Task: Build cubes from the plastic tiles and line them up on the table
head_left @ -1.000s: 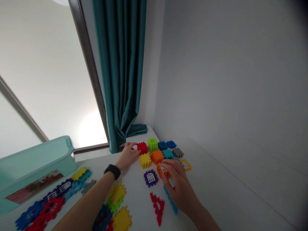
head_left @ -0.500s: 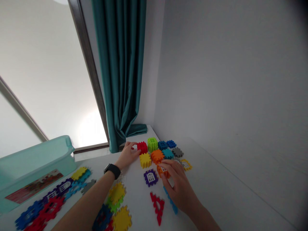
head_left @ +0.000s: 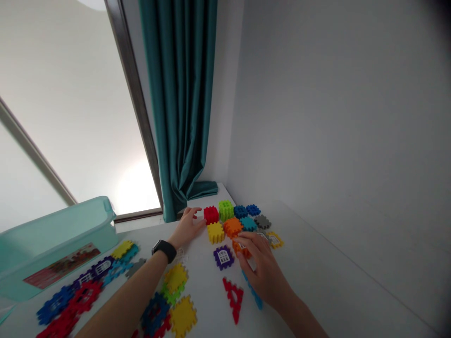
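My left hand [head_left: 189, 226], wearing a black watch, is beside the red stack [head_left: 211, 215] with its fingers apart. My right hand [head_left: 259, 263] hovers over an orange window piece [head_left: 243, 249], its fingers curved and partly covering it; whether they grip it cannot be made out. Close by stand a yellow stack [head_left: 215, 233], a lime green stack [head_left: 226, 210] and an orange stack [head_left: 233, 227]. A purple window piece [head_left: 223, 257] lies flat nearer me. Below it is a red triangular piece [head_left: 233, 299], and a blue piece [head_left: 252, 291] lies partly under my right hand.
A mint plastic bin [head_left: 102, 230] stands at the left. Red, blue and purple pieces lie in front of it. Loose yellow pieces [head_left: 183, 316] are beside my left forearm. Blue and grey pieces [head_left: 262, 221] sit at the back right, near the wall. A green curtain [head_left: 179, 103] hangs behind.
The view has shifted slightly, so the bin and pieces appear further right. My left fingers have come away a little from the red stack. My right hand stays over the orange window piece.
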Action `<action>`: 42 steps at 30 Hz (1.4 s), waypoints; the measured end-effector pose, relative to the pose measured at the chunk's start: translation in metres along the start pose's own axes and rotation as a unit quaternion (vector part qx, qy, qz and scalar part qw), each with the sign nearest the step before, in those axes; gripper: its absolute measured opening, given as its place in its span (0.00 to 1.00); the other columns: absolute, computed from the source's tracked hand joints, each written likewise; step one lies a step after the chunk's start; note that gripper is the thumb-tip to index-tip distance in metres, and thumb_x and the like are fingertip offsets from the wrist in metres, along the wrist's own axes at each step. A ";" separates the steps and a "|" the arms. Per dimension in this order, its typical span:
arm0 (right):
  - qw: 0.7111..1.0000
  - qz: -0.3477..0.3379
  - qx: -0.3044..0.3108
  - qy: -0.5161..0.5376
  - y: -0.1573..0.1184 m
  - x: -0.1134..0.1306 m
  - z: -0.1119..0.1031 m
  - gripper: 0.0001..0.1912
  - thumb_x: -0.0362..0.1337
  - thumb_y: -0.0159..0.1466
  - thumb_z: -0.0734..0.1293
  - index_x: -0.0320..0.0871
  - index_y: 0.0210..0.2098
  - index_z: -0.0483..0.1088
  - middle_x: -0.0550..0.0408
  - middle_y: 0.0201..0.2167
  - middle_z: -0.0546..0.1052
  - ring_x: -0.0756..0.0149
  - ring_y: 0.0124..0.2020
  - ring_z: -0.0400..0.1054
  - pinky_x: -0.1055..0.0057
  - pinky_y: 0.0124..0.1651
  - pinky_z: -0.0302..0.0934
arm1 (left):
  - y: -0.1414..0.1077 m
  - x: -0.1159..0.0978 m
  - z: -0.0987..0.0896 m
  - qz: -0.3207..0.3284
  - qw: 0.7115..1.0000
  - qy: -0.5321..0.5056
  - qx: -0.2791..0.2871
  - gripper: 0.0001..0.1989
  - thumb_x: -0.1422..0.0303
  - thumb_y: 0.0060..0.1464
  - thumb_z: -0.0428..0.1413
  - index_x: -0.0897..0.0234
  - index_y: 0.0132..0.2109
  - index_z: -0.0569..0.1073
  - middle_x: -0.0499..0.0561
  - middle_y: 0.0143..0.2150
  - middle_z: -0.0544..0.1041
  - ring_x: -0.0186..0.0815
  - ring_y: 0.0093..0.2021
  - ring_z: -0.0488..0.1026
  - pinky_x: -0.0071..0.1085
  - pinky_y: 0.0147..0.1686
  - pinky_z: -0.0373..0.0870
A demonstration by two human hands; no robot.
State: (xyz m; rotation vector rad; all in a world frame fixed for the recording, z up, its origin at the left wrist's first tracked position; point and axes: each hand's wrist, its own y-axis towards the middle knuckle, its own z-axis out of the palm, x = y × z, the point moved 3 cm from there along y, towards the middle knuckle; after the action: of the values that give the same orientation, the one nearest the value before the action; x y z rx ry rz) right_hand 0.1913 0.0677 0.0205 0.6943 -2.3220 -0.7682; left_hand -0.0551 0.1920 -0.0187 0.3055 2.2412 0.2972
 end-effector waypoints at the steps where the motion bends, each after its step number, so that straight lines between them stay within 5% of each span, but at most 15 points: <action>1: 1.000 -0.004 0.002 0.000 0.000 0.001 0.001 0.14 0.33 0.68 0.61 0.46 0.53 0.69 0.46 0.50 0.74 0.54 0.54 0.68 0.52 0.58 0.64 | -0.003 -0.001 -0.003 0.002 1.000 0.004 0.001 0.21 0.58 0.58 0.56 0.63 0.55 0.71 0.56 0.52 0.69 0.42 0.46 0.74 0.40 0.47 0.74; 20: 0.995 -0.084 0.047 0.024 0.000 0.040 0.036 0.15 0.31 0.67 0.60 0.47 0.50 0.71 0.47 0.47 0.76 0.56 0.51 0.71 0.54 0.56 0.66 | -0.103 -0.040 -0.074 0.076 0.987 0.101 0.099 0.12 0.64 0.57 0.56 0.58 0.47 0.77 0.53 0.44 0.77 0.44 0.45 0.75 0.40 0.51 0.69; 29: 0.978 -0.124 0.168 0.019 0.002 0.067 0.058 0.12 0.30 0.66 0.62 0.46 0.47 0.72 0.51 0.44 0.78 0.58 0.48 0.71 0.56 0.54 0.64 | -0.175 -0.039 -0.115 0.096 0.975 0.181 0.087 0.10 0.69 0.59 0.55 0.54 0.47 0.77 0.53 0.46 0.78 0.44 0.46 0.74 0.40 0.52 0.67; 33: 0.968 -0.136 0.210 -0.007 0.004 0.089 0.076 0.11 0.28 0.63 0.65 0.46 0.43 0.73 0.53 0.42 0.78 0.60 0.47 0.71 0.59 0.56 0.61 | -0.199 -0.036 -0.120 0.080 0.973 0.207 0.068 0.10 0.68 0.58 0.55 0.56 0.46 0.77 0.53 0.46 0.78 0.45 0.48 0.74 0.40 0.51 0.68; 42: 0.971 -0.098 0.198 -0.097 0.003 0.116 0.107 0.03 0.33 0.63 0.69 0.46 0.38 0.73 0.52 0.37 0.78 0.55 0.46 0.70 0.55 0.55 0.56 | -0.221 -0.028 -0.117 0.055 0.972 0.228 0.016 0.10 0.69 0.61 0.53 0.57 0.47 0.76 0.54 0.46 0.78 0.47 0.47 0.75 0.45 0.51 0.67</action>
State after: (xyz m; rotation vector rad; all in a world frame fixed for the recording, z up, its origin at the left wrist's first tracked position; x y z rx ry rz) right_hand 0.0395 0.0346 -0.0056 1.0773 -2.6467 -0.4718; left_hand -0.1547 -0.0376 0.0052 0.4116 2.6892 0.4246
